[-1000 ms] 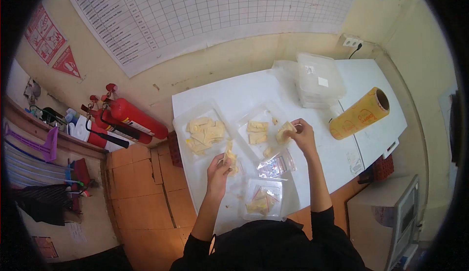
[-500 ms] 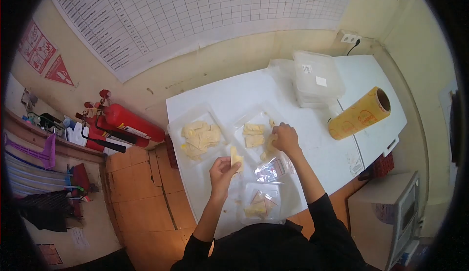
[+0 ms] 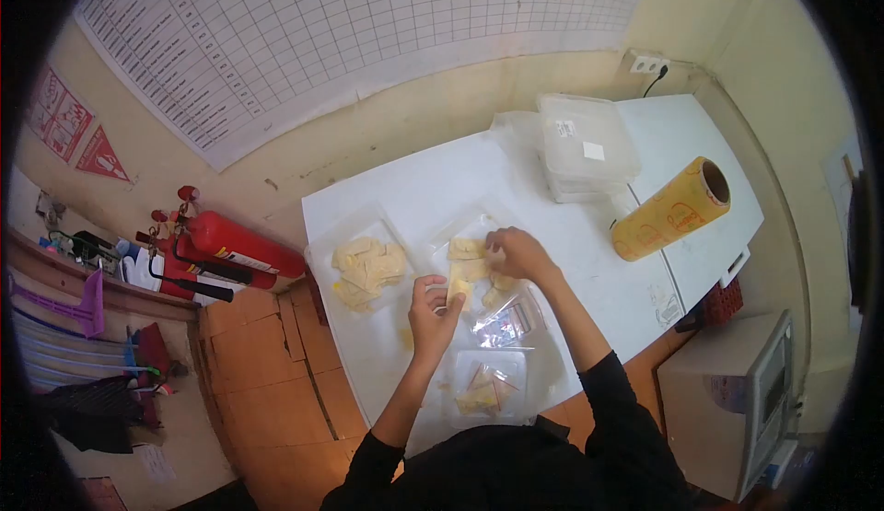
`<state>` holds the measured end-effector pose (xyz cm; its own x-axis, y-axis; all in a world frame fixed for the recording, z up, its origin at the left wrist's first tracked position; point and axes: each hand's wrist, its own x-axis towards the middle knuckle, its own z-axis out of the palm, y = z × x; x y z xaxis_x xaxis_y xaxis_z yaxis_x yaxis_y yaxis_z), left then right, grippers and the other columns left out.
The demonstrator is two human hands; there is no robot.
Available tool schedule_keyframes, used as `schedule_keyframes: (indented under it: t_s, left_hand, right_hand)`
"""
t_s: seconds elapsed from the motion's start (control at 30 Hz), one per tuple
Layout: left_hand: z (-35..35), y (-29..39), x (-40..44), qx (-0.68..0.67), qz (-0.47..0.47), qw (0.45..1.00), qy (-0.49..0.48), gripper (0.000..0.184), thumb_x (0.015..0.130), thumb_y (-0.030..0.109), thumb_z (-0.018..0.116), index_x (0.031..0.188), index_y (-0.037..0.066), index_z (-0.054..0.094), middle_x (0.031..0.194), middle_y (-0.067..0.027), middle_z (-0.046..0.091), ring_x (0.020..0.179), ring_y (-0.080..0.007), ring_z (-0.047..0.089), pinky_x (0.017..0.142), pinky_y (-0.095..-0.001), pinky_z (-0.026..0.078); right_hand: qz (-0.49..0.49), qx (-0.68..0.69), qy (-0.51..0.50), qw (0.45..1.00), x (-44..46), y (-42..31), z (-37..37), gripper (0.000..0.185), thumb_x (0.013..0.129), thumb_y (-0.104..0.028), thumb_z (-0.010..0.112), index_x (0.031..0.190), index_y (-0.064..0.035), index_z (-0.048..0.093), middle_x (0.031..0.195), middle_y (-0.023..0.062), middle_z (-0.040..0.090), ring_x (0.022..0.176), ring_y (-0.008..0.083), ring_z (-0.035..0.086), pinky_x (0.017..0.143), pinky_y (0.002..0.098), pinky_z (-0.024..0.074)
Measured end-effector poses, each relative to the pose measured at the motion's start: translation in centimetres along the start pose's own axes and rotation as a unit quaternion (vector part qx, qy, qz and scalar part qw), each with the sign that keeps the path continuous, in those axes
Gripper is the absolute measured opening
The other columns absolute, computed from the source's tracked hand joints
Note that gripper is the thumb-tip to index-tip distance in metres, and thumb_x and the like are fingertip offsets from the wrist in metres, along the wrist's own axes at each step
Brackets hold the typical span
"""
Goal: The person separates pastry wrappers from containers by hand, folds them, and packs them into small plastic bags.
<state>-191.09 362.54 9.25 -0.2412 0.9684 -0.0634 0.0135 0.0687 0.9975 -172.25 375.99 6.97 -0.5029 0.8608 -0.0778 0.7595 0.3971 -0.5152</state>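
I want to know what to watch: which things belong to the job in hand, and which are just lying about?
Seemingly in the job:
- left hand, holding a pale yellow piece
- right hand, at the middle tray
- left tray, holding similar pieces

Apparently just lying about:
- yellow roll
- stacked containers
- fire extinguishers

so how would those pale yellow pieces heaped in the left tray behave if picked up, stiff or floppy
Probably floppy: the pale yellow pieces look thin and lie draped over one another in the plastic tray. Each is likely light, since the left hand alone holds a similar piece. They may tear, as some edges look ragged.
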Motion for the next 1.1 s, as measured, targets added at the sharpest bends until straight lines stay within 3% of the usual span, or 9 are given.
schedule_keyframes:
  t_s: [0.07, 0.17, 0.33, 0.53, 0.7, 0.83, 0.9, 1.0, 1.1]
  left_hand:
    - [-0.2, -0.3, -0.1, -0.006, -0.005, 1.0, 0.005, 0.038, 0.079, 0.004, 0.07, 0.109, 0.005, 0.047, 0.082, -0.0088, 0.064, 0.074, -0.013, 0.063, 0.06, -0.0229, 0.05]
    - [-1.2, -0.7, -0.8, 0.002, -0.009, 1.0, 0.023, 0.036, 0.079, 0.004, 0.07, 0.108, 0.004, 0.048, 0.083, -0.0086, 0.064, 0.074, -0.0128, 0.063, 0.059, -0.0228, 0.049]
    - [-3.1, -1.6, -2.0, -0.006, -0.042, 0.998, 0.054, 0.032, 0.08, 0.003, 0.069, 0.105, 0.004, 0.05, 0.084, -0.0073, 0.063, 0.074, -0.0115, 0.061, 0.061, -0.0224, 0.048]
    - [-3.3, -2.1, -2.5, -0.025, -0.04, 0.997, 0.063, 0.029, 0.08, 0.003, 0.069, 0.103, 0.004, 0.052, 0.086, -0.0053, 0.062, 0.075, -0.0107, 0.06, 0.063, -0.0215, 0.047]
    - [-3.0, -2.2, -3.0, -0.027, -0.042, 0.997, 0.064, 0.029, 0.08, 0.004, 0.069, 0.103, 0.004, 0.052, 0.086, -0.0045, 0.062, 0.076, -0.0108, 0.059, 0.063, -0.0218, 0.047]
    - [-3.4, -3.0, -3.1, -0.025, -0.044, 0.996, 0.072, 0.028, 0.08, 0.004, 0.069, 0.103, 0.004, 0.052, 0.087, -0.0048, 0.062, 0.075, -0.0107, 0.06, 0.063, -0.0216, 0.047]
    - [-3.5, -3.0, -3.2, -0.026, -0.044, 0.996, 0.074, 0.028, 0.08, 0.003, 0.069, 0.102, 0.004, 0.053, 0.087, -0.005, 0.062, 0.075, -0.0107, 0.06, 0.063, -0.0215, 0.047]
    - [-3.4, -2.6, -3.3, -0.029, -0.043, 0.996, 0.071, 0.028, 0.08, 0.002, 0.069, 0.102, 0.004, 0.053, 0.086, -0.0051, 0.062, 0.074, -0.0106, 0.06, 0.063, -0.0213, 0.047]
    - [-2.9, -2.5, -3.5, -0.038, -0.044, 0.996, 0.062, 0.028, 0.08, 0.001, 0.068, 0.102, 0.004, 0.052, 0.086, -0.0049, 0.061, 0.073, -0.0104, 0.06, 0.063, -0.0211, 0.047]
  right_hand:
    - [-0.084, -0.116, 0.038, 0.989, -0.7, -2.5, 0.3, 0.05, 0.063, -0.016, 0.072, 0.111, -0.0152, 0.057, 0.091, 0.0078, 0.061, 0.087, 0.0276, 0.061, 0.072, 0.0383, 0.0497]
    - [-0.084, -0.176, 0.07, 0.978, -0.7, -3.2, 2.4, 0.051, 0.063, -0.017, 0.074, 0.111, -0.0163, 0.057, 0.093, 0.0087, 0.061, 0.088, 0.0273, 0.061, 0.072, 0.0387, 0.0495]
    - [-0.091, -0.101, 0.053, 0.989, -0.3, -3.6, 1.7, 0.048, 0.067, -0.016, 0.072, 0.112, -0.0128, 0.056, 0.091, 0.0098, 0.06, 0.088, 0.0283, 0.061, 0.073, 0.0393, 0.0503]
    - [0.005, -0.048, 0.108, 0.993, 2.0, -1.8, 2.8, 0.034, 0.068, -0.017, 0.071, 0.099, -0.0081, 0.06, 0.096, 0.0139, 0.059, 0.09, 0.0309, 0.061, 0.076, 0.0421, 0.0511]
    - [0.12, -0.005, 0.016, 0.993, 2.9, -2.0, 3.2, 0.034, 0.066, -0.016, 0.07, 0.098, -0.007, 0.063, 0.098, 0.0187, 0.059, 0.092, 0.0343, 0.06, 0.077, 0.0435, 0.051]
    - [0.138, 0.042, 0.023, 0.989, 1.8, -2.2, 2.4, 0.031, 0.067, -0.017, 0.07, 0.095, -0.0061, 0.065, 0.095, 0.0212, 0.062, 0.09, 0.0357, 0.062, 0.078, 0.0437, 0.051]
    - [0.163, 0.106, 0.14, 0.971, 1.4, -1.9, 2.3, 0.026, 0.068, -0.019, 0.07, 0.086, 0.0002, 0.065, 0.078, 0.02, 0.066, 0.076, 0.0348, 0.064, 0.07, 0.0416, 0.052]
    - [0.216, 0.126, 0.213, 0.944, 1.9, -1.4, 2.3, 0.03, 0.07, -0.023, 0.071, 0.085, 0.0027, 0.065, 0.071, 0.0187, 0.066, 0.07, 0.0346, 0.065, 0.067, 0.042, 0.0525]
    - [0.241, 0.099, 0.179, 0.949, 2.1, -1.3, 3.0, 0.035, 0.073, -0.026, 0.071, 0.092, 0.0023, 0.063, 0.077, 0.0185, 0.066, 0.071, 0.0339, 0.065, 0.065, 0.0419, 0.0527]
